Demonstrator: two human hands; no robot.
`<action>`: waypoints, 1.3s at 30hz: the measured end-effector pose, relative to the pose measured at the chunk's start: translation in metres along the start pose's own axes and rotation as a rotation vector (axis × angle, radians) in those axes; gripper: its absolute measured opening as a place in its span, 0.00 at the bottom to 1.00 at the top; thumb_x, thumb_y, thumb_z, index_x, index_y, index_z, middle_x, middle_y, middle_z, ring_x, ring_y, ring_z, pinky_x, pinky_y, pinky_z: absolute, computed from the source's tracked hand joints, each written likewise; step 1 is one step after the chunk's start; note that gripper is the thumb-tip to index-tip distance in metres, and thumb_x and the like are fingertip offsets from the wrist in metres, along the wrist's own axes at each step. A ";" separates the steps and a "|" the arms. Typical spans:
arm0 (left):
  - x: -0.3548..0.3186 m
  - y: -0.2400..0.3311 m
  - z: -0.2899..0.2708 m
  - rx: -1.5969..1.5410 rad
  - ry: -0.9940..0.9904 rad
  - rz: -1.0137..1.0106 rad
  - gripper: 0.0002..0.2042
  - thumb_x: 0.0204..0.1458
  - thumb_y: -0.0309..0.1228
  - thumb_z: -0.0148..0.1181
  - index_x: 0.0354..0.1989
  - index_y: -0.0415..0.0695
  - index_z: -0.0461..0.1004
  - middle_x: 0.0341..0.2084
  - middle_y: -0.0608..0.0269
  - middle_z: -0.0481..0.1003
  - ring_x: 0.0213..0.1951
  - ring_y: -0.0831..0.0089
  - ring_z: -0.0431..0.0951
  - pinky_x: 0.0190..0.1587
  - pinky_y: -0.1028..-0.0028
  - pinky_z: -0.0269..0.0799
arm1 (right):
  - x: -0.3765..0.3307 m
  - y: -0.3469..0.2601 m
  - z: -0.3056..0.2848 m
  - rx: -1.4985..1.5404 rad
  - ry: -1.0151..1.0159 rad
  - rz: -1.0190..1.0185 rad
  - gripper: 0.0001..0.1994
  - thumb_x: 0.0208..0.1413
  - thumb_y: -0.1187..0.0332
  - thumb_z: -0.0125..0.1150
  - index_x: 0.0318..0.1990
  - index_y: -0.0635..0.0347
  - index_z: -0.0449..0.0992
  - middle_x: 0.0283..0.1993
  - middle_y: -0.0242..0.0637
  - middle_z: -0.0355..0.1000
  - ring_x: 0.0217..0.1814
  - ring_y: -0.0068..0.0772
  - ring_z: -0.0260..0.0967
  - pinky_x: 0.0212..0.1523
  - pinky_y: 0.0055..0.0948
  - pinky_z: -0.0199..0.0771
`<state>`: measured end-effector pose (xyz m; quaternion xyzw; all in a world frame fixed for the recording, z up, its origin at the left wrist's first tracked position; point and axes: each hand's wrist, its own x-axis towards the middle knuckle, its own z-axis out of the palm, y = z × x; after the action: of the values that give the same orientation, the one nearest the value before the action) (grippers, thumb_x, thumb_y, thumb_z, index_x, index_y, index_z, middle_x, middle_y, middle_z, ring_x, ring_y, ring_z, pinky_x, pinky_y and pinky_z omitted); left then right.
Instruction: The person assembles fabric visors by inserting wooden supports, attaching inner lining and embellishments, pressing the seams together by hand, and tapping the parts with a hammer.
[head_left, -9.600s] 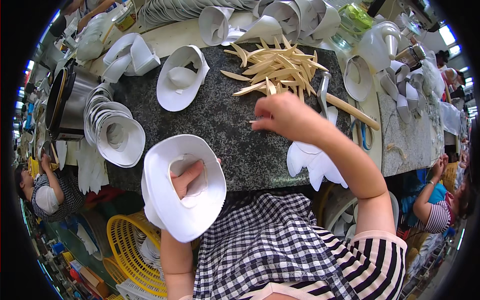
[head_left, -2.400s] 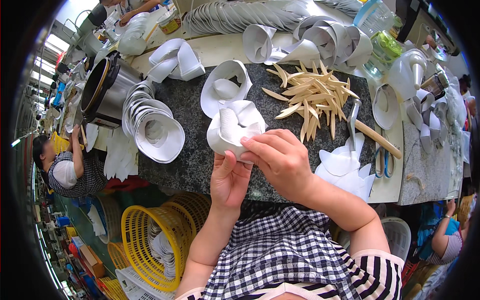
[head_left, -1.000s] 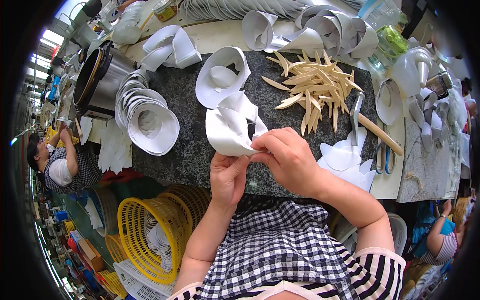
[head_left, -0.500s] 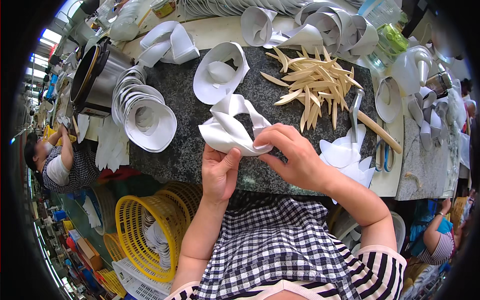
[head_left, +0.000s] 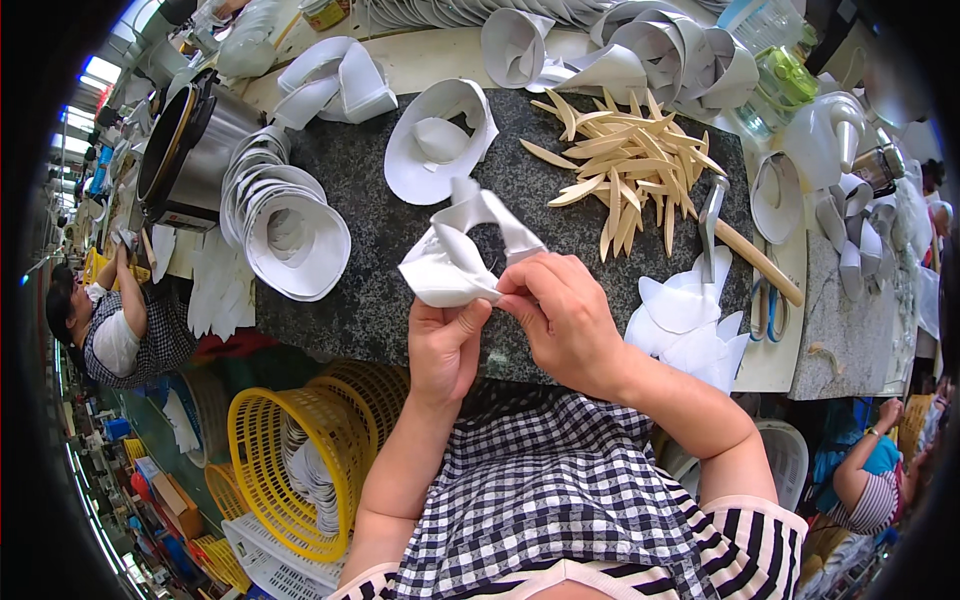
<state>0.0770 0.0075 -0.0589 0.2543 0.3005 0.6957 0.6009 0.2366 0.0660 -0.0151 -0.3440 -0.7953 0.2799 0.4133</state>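
Both hands meet at the centre of the view over the near edge of the dark stone worktop [head_left: 380, 300]. The left hand [head_left: 445, 345] is closed on the lower body of a folded white piece [head_left: 455, 255], thumb pressed up against it, and the right hand [head_left: 560, 310] pinches its right-hand flap between fingertips. That piece is lifted off the stone, crumpled into loops and not yet in the smooth brimmed shape of its neighbours, so by my reading the forming is partway through.

At about eight o'clock, below the bench, a yellow basket [head_left: 270, 450] holds more white pieces. At four o'clock, loose white cut shapes [head_left: 685, 325] lie at the bench edge. At nine to ten o'clock a nested stack of white brimmed pieces [head_left: 290, 225] stands on the stone, which looks like finished output. At twelve o'clock one open white brimmed piece [head_left: 440, 140] lies alone, and at one o'clock a heap of pale wooden sticks [head_left: 625, 175] is spread out, with a wooden-handled tool [head_left: 745, 250] beside it.

Farther off, at ten o'clock, a steel pot [head_left: 190, 150] stands. At one to two o'clock a clear green container [head_left: 790, 75] sits at the rim; any labels are too small to make out.
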 end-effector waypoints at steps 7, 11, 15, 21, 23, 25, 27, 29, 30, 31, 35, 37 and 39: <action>0.008 0.025 -0.009 0.221 0.000 -0.045 0.20 0.62 0.23 0.58 0.62 0.37 0.64 0.56 0.53 0.74 0.57 0.63 0.76 0.63 0.61 0.71 | -0.002 0.013 -0.012 -0.064 -0.203 -0.155 0.10 0.49 0.79 0.63 0.38 0.60 0.70 0.35 0.40 0.69 0.40 0.47 0.68 0.46 0.40 0.65; 0.005 0.018 0.001 0.096 0.081 -0.041 0.18 0.62 0.22 0.57 0.61 0.41 0.66 0.55 0.54 0.75 0.55 0.62 0.78 0.58 0.59 0.76 | 0.004 0.006 -0.012 0.007 -0.069 -0.222 0.13 0.49 0.75 0.67 0.42 0.58 0.74 0.41 0.38 0.72 0.43 0.44 0.71 0.47 0.41 0.67; 0.001 0.015 0.013 0.002 0.098 -0.043 0.18 0.60 0.19 0.60 0.58 0.40 0.68 0.51 0.55 0.77 0.53 0.66 0.79 0.56 0.65 0.78 | -0.003 0.007 -0.004 -0.076 0.016 -0.183 0.12 0.49 0.75 0.67 0.42 0.58 0.75 0.42 0.35 0.73 0.42 0.42 0.71 0.45 0.38 0.68; 0.005 0.029 -0.010 0.089 -0.018 -0.179 0.17 0.64 0.24 0.56 0.61 0.38 0.66 0.54 0.51 0.75 0.56 0.62 0.77 0.57 0.59 0.76 | 0.012 0.010 -0.022 -0.067 -0.245 -0.223 0.07 0.51 0.76 0.63 0.35 0.58 0.72 0.36 0.35 0.69 0.40 0.41 0.69 0.47 0.38 0.65; 0.009 0.036 -0.006 0.025 -0.034 -0.266 0.18 0.65 0.28 0.56 0.61 0.37 0.67 0.52 0.52 0.76 0.54 0.63 0.79 0.57 0.60 0.77 | 0.013 0.008 -0.022 -0.115 -0.255 -0.267 0.07 0.50 0.77 0.62 0.36 0.57 0.72 0.36 0.35 0.69 0.41 0.41 0.69 0.49 0.40 0.63; 0.013 0.035 -0.002 0.240 0.022 -0.188 0.18 0.65 0.29 0.57 0.61 0.37 0.67 0.51 0.54 0.77 0.50 0.63 0.81 0.55 0.61 0.78 | 0.016 0.010 -0.016 -0.110 -0.150 -0.283 0.08 0.50 0.77 0.62 0.37 0.57 0.72 0.37 0.35 0.70 0.43 0.41 0.70 0.50 0.39 0.64; 0.010 0.033 0.005 0.203 0.034 -0.162 0.17 0.63 0.28 0.59 0.58 0.37 0.70 0.49 0.56 0.79 0.47 0.66 0.82 0.51 0.66 0.80 | 0.014 0.011 -0.021 -0.133 -0.239 -0.227 0.07 0.51 0.76 0.62 0.37 0.57 0.73 0.37 0.35 0.71 0.44 0.41 0.71 0.52 0.39 0.63; 0.006 0.030 0.002 0.681 -0.058 0.130 0.14 0.61 0.24 0.62 0.54 0.37 0.74 0.47 0.58 0.79 0.47 0.70 0.81 0.51 0.69 0.79 | 0.013 0.012 -0.028 -0.155 -0.328 -0.167 0.07 0.52 0.75 0.63 0.38 0.56 0.74 0.38 0.35 0.71 0.45 0.41 0.71 0.53 0.39 0.63; 0.007 0.030 -0.001 0.752 -0.086 0.175 0.12 0.59 0.22 0.63 0.51 0.37 0.76 0.47 0.58 0.80 0.47 0.72 0.80 0.51 0.71 0.77 | 0.015 0.012 -0.033 -0.091 -0.403 -0.145 0.07 0.53 0.74 0.64 0.39 0.57 0.74 0.38 0.36 0.72 0.46 0.42 0.71 0.53 0.39 0.65; 0.006 0.030 -0.001 0.753 -0.085 0.175 0.12 0.59 0.22 0.63 0.51 0.37 0.76 0.47 0.58 0.80 0.47 0.72 0.80 0.51 0.71 0.77 | 0.018 0.012 -0.036 -0.027 -0.479 -0.123 0.08 0.53 0.72 0.66 0.40 0.57 0.74 0.38 0.38 0.72 0.47 0.44 0.72 0.53 0.40 0.66; 0.008 0.031 0.000 0.274 0.019 -0.073 0.13 0.58 0.21 0.63 0.51 0.37 0.76 0.47 0.57 0.80 0.47 0.70 0.81 0.46 0.69 0.83 | 0.027 0.016 -0.038 0.143 -0.384 -0.098 0.11 0.53 0.70 0.68 0.42 0.59 0.76 0.39 0.41 0.72 0.45 0.48 0.72 0.48 0.42 0.71; 0.008 0.028 0.006 0.188 0.073 -0.124 0.13 0.58 0.21 0.63 0.52 0.37 0.76 0.46 0.57 0.80 0.46 0.70 0.82 0.42 0.69 0.85 | 0.026 0.019 -0.032 0.160 -0.207 0.018 0.11 0.53 0.69 0.68 0.42 0.61 0.77 0.42 0.44 0.74 0.45 0.51 0.73 0.44 0.44 0.74; 0.009 0.024 0.008 0.157 0.077 -0.121 0.14 0.58 0.20 0.63 0.52 0.37 0.76 0.46 0.57 0.80 0.46 0.69 0.82 0.44 0.69 0.84 | 0.029 0.020 -0.032 0.209 -0.239 -0.040 0.10 0.53 0.70 0.68 0.40 0.64 0.79 0.45 0.45 0.75 0.45 0.52 0.74 0.45 0.44 0.75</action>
<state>0.0646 0.0150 -0.0359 0.2552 0.3917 0.6415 0.6082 0.2579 0.1062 -0.0002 -0.2472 -0.8120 0.3918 0.3549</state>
